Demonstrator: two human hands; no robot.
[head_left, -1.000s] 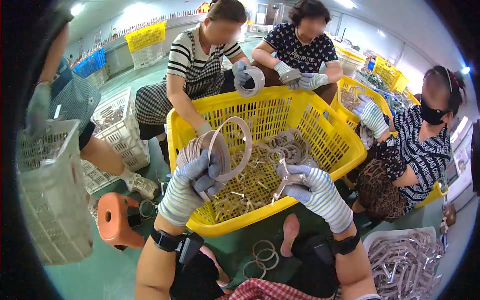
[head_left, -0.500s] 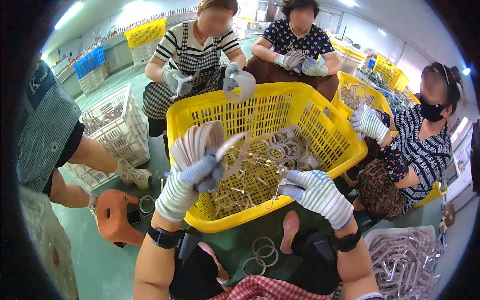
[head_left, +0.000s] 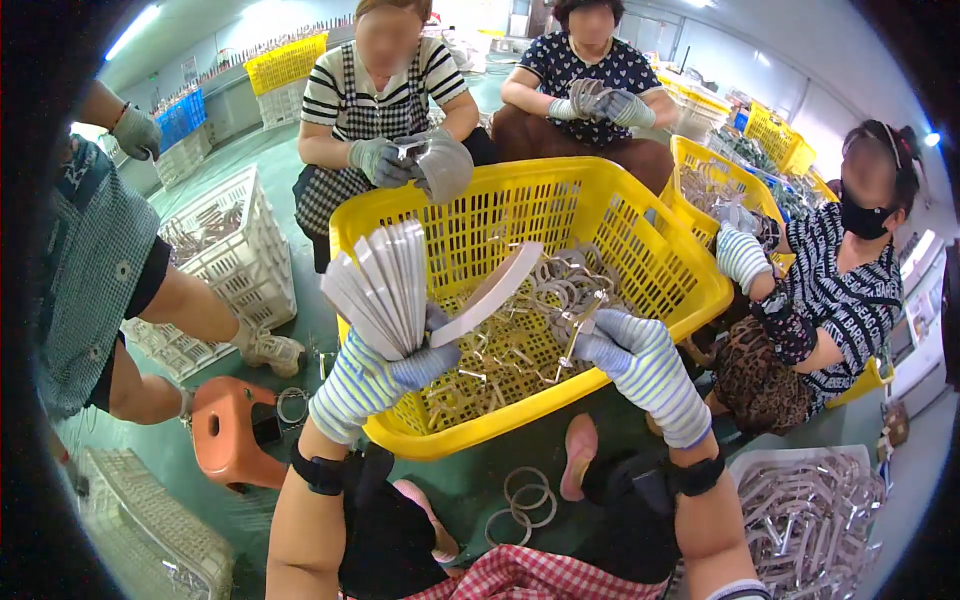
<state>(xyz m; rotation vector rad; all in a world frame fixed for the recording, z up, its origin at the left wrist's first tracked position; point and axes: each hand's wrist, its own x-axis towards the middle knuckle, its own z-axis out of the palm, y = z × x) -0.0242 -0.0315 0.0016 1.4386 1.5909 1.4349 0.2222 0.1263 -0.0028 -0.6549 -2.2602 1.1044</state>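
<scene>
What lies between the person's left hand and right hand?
In the head view, a pale curved band held by the left hand, with small metal pieces in the yellow basket below.
</scene>
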